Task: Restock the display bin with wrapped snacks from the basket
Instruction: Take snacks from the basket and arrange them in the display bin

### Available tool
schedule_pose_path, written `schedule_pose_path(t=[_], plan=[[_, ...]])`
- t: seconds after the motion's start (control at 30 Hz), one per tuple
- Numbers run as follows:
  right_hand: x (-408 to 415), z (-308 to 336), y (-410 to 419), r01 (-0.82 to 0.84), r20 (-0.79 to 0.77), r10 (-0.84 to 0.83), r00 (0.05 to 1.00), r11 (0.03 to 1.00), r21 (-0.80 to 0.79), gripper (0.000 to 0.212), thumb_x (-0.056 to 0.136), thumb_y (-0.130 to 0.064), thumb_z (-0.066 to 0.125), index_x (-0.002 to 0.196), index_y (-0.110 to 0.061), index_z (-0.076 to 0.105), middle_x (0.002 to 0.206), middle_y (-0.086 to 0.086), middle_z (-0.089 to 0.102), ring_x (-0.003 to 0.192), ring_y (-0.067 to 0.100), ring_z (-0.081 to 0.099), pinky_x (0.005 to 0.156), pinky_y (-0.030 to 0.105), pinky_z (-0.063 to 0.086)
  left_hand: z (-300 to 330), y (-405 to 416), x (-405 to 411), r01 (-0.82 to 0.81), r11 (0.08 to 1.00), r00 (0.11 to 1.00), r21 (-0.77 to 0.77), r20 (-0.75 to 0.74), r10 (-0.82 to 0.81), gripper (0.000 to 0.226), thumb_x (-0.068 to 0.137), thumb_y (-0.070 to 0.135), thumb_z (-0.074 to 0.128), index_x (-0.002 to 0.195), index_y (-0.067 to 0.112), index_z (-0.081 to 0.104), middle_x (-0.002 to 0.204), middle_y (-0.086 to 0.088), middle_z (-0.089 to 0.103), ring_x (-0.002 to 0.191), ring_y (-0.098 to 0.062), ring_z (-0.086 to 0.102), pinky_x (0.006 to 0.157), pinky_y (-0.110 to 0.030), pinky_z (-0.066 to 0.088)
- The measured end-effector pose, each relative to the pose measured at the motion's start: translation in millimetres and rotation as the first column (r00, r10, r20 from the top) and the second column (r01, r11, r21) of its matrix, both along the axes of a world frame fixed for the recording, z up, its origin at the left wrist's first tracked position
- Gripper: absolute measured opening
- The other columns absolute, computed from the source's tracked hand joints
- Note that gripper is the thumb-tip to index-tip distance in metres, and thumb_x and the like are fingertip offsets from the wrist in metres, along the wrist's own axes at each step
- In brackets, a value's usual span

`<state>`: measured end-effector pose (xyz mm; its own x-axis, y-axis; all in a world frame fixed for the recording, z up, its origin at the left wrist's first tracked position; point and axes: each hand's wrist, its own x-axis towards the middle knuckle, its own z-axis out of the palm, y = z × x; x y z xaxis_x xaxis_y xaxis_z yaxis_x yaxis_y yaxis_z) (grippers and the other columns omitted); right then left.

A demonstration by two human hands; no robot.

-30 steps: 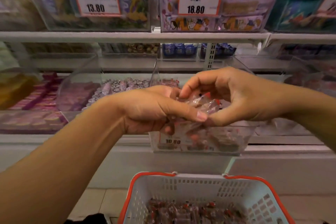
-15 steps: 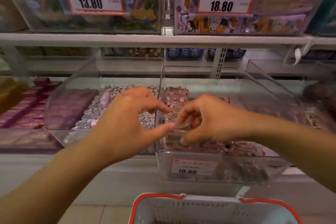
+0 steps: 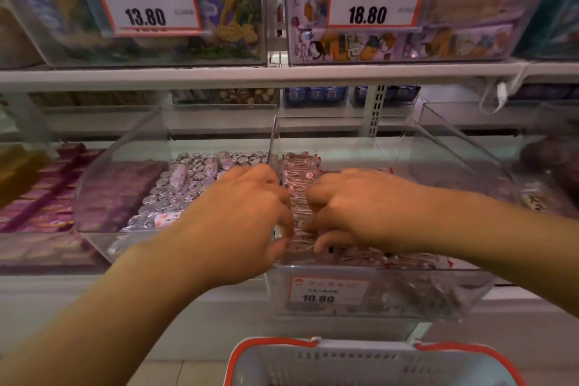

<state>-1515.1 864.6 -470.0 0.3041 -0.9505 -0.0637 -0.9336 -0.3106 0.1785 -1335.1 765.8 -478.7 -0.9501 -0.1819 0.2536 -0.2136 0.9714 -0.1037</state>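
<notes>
- Both hands are low inside the clear display bin (image 3: pixel 376 294), close to each other over the wrapped snacks (image 3: pixel 300 166).
- The left hand (image 3: pixel 241 216) has its fingers curled down, and the thumb touches the snacks; I cannot tell if it holds one.
- The right hand (image 3: pixel 354 207) is also curled, fingertips among the wrappers; its grip is hidden.
- The bin stands on the shelf (image 3: pixel 47 285) and carries a price tag (image 3: pixel 327 290) reading 10.80.
- The basket (image 3: pixel 369 360), white with a red rim, is below the bin.
</notes>
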Motion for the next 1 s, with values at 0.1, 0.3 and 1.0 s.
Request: schedule_pose_path(t=[0.1,0.3,1.0], plan=[[3.4,3.3,3.3,0.014,-0.041,-0.013,0.999,1.0,0.025,0.04,0.096,-0.058,0.043,0.119,-0.034,0.066,0.086,-0.015,0.031,0.095,0.012,0.046,0.073,0.03,0.037,1.0,2.5,-1.3,-0.013,1.0,1.0,-0.016,0.02,0.014,0.02,0.085,0.048,0.058,0.095,0.04,0.073,0.101,0.021,0.065,0.106,-0.006,0.043,0.095,-0.032,0.033],[10.7,15.5,43.8,0.214,0.307,-0.098,0.947,0.904,-0.37,0.031,0.101,-0.037,0.049,0.112,-0.02,0.072,0.092,-0.004,0.061,0.086,0.014,0.057,0.075,0.036,0.049,16.0,18.5,6.6,0.061,0.996,0.98,-0.062,-0.185,-0.072,0.016,0.09,0.033,0.062,0.092,0.025,0.076,0.094,0.007,0.071,0.091,-0.015,0.061,0.09,-0.04,0.046],[37.1,-390.2,280.5,0.64,-0.154,-0.96,0.233,0.032,0.768,0.035,0.081,-0.031,0.078,0.101,-0.006,0.063,0.093,0.007,0.064,0.082,0.024,0.064,0.077,0.04,0.06,-365.7,201.5,47.1,-0.894,0.121,0.447,0.43,0.874,0.193,0.082,0.09,0.042,0.066,0.152,0.007,0.026,0.154,-0.013,0.034,0.136,-0.031,0.041,0.103,-0.034,0.043]])
